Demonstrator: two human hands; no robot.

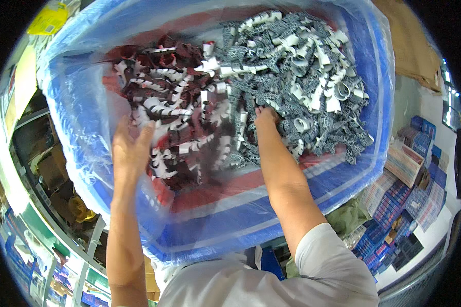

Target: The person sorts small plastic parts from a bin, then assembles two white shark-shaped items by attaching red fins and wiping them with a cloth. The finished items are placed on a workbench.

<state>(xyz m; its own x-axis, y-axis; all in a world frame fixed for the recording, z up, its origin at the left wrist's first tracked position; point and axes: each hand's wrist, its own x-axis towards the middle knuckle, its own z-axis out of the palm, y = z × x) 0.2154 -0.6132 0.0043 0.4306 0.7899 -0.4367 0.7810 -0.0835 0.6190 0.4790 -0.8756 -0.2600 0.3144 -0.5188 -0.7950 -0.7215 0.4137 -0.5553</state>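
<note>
A large blue bin point(210, 236) lined with clear plastic film point(87, 169) is in front of me. Dark red and white curled strips point(176, 102) lie heaped in its left half. Grey patterned curled strips point(317, 77) with white backs fill the right half. My left hand point(130, 148) is at the bin's left side, by the red strips; its thumb and fingers are apart, somewhat blurred, and I see nothing held. My right hand point(266, 117) reaches into the near left part of the grey heap. Its fingers curl among the grey strips, and their tips are partly hidden.
Brown cardboard point(412, 46) stands beyond the bin's right corner. Stacks of blue and white boxes point(389, 215) sit on the right. Shelving point(41, 215) with cartons runs along the left, and a yellow bag point(48, 19) is at the far left.
</note>
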